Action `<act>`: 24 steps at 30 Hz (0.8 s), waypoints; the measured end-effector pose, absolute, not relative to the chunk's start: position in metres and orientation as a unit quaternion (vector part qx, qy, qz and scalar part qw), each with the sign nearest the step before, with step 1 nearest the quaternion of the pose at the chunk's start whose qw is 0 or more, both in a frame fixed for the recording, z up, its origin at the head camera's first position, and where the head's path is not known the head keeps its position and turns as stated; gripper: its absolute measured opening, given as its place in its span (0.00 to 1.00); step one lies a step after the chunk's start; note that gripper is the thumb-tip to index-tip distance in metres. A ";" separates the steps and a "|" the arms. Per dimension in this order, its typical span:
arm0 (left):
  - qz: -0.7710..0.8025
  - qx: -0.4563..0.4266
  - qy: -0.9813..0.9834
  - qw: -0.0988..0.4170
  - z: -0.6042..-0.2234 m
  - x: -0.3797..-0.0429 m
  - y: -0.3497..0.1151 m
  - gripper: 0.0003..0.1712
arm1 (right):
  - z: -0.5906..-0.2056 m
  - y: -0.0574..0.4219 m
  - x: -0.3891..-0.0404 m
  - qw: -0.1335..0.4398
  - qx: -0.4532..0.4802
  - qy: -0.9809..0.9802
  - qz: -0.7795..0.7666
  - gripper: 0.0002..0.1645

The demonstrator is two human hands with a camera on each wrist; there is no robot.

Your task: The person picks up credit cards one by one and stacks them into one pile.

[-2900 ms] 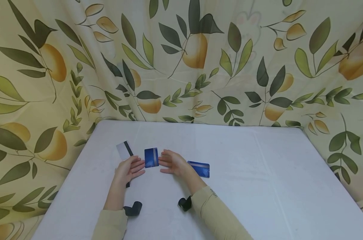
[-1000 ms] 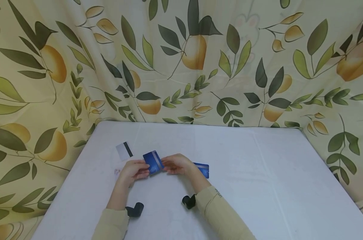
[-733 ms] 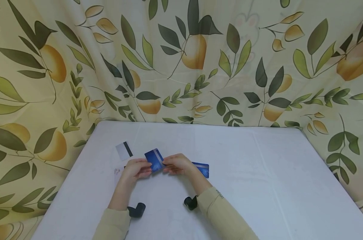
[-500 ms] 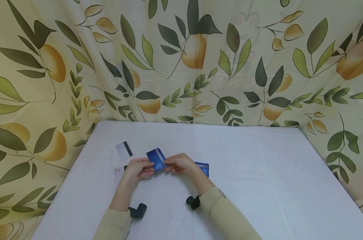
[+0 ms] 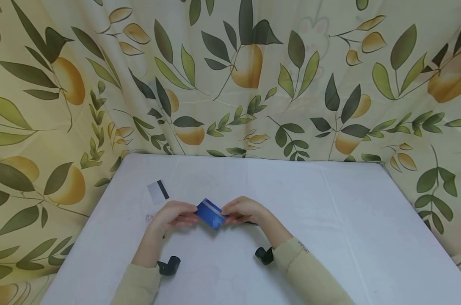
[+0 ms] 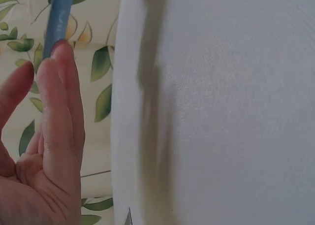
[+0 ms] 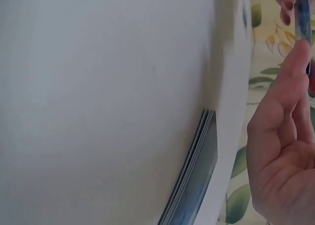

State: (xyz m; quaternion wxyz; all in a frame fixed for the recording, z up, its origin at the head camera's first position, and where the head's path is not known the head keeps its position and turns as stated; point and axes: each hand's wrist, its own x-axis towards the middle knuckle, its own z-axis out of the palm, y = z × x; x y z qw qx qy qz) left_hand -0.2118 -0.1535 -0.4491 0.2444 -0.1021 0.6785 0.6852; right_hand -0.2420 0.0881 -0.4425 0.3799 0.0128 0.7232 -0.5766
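Note:
A blue plastic card (image 5: 211, 214) with a silver stripe is held up over the table, tilted. My right hand (image 5: 247, 210) pinches its right side between thumb and fingers. My left hand (image 5: 174, 215) reaches the card's left corner. In the left wrist view, the straight fingers (image 6: 55, 92) meet the card's edge while the thumb stands apart from it. A stack of several blue cards (image 7: 194, 173) lies on the table below my right hand, mostly hidden by it in the head view. A whitish card (image 5: 149, 218) is partly covered by my left hand.
A pale card (image 5: 157, 192) with a black stripe lies beyond my left hand. Black wrist devices (image 5: 169, 266) stick out from both sleeves. The white-covered table (image 5: 329, 237) ends at a curtain (image 5: 230, 106) printed with leaves and fruit.
The blue card, flat on the table at first, was picked up and moved right and nearer. My left hand's hold has loosened to a touch, and my right hand has shifted right over the stack.

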 end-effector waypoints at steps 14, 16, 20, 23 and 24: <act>0.651 -0.031 0.690 0.314 -0.453 -0.208 -0.144 0.18 | -0.439 0.108 -0.238 0.416 -0.028 0.733 -0.537 0.13; 0.647 -0.026 0.692 0.318 -0.455 -0.207 -0.142 0.17 | -0.440 0.110 -0.237 0.418 -0.030 0.732 -0.536 0.12; 0.650 -0.033 0.688 0.321 -0.458 -0.207 -0.137 0.17 | -0.442 0.114 -0.234 0.417 -0.034 0.726 -0.546 0.13; 0.657 -0.046 0.684 0.313 -0.459 -0.206 -0.133 0.16 | -0.444 0.117 -0.233 0.407 -0.029 0.722 -0.559 0.13; 0.660 -0.051 0.683 0.308 -0.459 -0.206 -0.131 0.16 | -0.445 0.117 -0.232 0.400 -0.023 0.722 -0.564 0.14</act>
